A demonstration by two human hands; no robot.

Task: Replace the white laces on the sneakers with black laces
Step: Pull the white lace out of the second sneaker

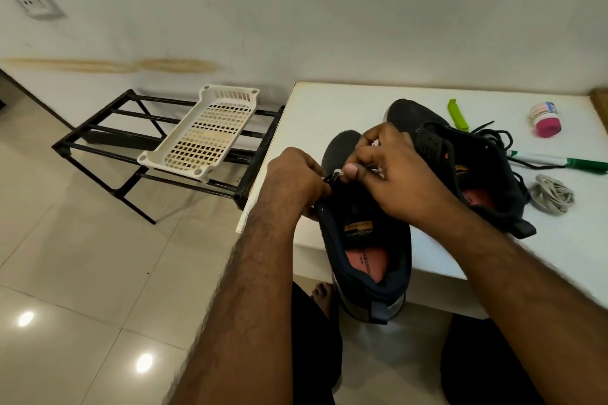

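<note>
While both hands work at the eyelets of the near sneaker (pixel 365 240), whose heel hangs off the tabletop (pixel 316 108) edge, the job looks roughly half done. The far sneaker (pixel 460 168) lies beside it with black lace (pixel 493 135) trailing from it, so it seems already relaced, though how fully I cannot tell. A bundle of pale lace (pixel 552 196) rests on the tabletop just right of that shoe, apparently one removed white lace. The left hand (pixel 296 181) has its fingers curled at the near shoe's upper edge, its grip seemingly closed on a dark lace end, though that is blurred. The right hand (pixel 391 171) pinches something small and white between thumb and fingers, likely the white lace (pixel 339 173) in this shoe. Left to do, by my judgement: clear the white lace from this sneaker and thread the black one through.
</note>
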